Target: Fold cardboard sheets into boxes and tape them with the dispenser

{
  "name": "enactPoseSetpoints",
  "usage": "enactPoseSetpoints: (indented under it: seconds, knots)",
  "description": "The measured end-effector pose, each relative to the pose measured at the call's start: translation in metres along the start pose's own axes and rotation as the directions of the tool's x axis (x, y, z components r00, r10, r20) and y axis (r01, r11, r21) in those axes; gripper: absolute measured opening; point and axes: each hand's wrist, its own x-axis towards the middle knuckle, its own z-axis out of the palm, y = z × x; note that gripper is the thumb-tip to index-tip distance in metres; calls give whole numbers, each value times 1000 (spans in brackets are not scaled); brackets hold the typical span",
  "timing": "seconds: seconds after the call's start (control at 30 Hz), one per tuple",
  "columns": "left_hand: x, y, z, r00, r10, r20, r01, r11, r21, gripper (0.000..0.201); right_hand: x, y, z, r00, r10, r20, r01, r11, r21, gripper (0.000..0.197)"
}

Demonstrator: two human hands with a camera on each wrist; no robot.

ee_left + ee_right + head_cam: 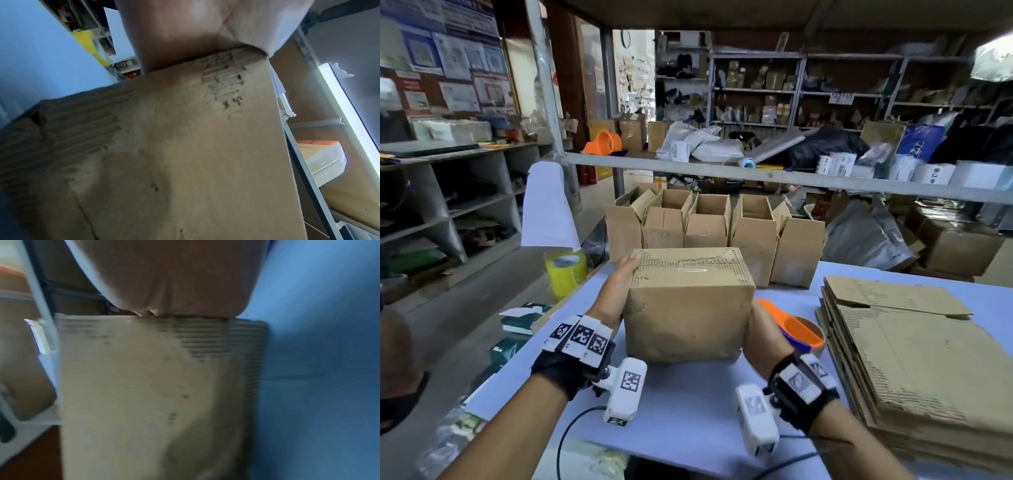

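Note:
A folded brown cardboard box (688, 308) is held between both hands just over the blue table (688, 411). A strip of clear tape (691, 270) shines on its torn top face. My left hand (613, 294) lies along the box's left side, fingertips at the far top corner. In the left wrist view the palm (185, 32) meets the box (185, 146) and the fingers pass over its far edge. My right hand (763, 335) grips the right side, fingers hidden behind it. The right wrist view shows that palm (164, 280) on the box (144, 386). An orange tape dispenser (794, 329) lies just beyond my right hand.
A stack of flat cardboard sheets (921, 359) fills the table's right side. Several open-topped boxes (709, 222) stand in a row at the far edge. A yellow tape roll (566, 274) sits left of the table. A metal shelf rail (756, 174) crosses overhead.

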Motion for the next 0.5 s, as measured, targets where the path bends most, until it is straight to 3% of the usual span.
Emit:
enactPoseSetpoints:
  seconds: [0.07,0.13,0.2,0.27,0.33,0.4,0.5]
  knots:
    - [-3,1,-1,999,-21,30,21,1000,21,44,-14,12,-3,995,-47,-86,41,997,-67,46]
    - [-5,7,-4,998,-5,59,-3,989,145,46,-20,10,-6,997,-25,-66,19,996,-88,38]
    - [-10,16,-12,993,70,93,-101,920,379,37,-24,-1,-8,997,56,-62,-66,981,-184,31]
    - [-19,25,-24,982,156,104,-188,821,539,22,-26,-13,-12,988,149,-51,-157,928,-338,42]
    - [-27,33,-38,969,220,114,-246,805,540,23,-30,-26,-13,966,255,35,-216,875,-434,54]
    - [-32,40,-49,955,270,124,-297,839,455,36,-34,-39,-13,949,269,164,-178,887,-426,59]
    - [-38,49,-61,920,345,187,-391,837,383,58,-40,-58,-15,962,56,267,13,968,-250,56]
